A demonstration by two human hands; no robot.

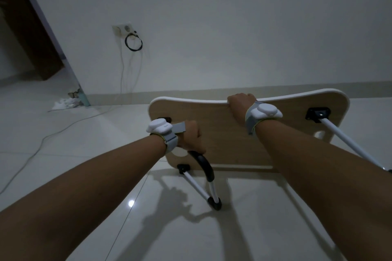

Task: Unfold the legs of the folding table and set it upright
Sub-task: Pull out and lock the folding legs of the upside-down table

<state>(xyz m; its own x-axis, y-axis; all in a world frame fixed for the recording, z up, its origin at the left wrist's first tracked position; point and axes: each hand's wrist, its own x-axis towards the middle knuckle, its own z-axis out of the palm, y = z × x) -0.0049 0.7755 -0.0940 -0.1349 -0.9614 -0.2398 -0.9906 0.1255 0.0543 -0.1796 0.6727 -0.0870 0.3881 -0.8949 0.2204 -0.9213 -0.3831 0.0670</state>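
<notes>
Left hand [192,137] gripping curved black leg [203,164], wood-grain tabletop [222,131] w/ rounded corners

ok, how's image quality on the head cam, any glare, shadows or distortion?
Head view: dim and low-contrast; a small glare spot on the glossy white tiled floor; soft shadows of the arms and legs fall on the tiles below the wooden folding tabletop; wide-angle bending curves the tabletop's top edge and tilts the wall; forearms near the lens look soft.

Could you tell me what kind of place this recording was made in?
Most likely a room in a home: glossy tiled floor, a plain white wall with a socket and trailing cable, and a dark wooden door at left.
</notes>
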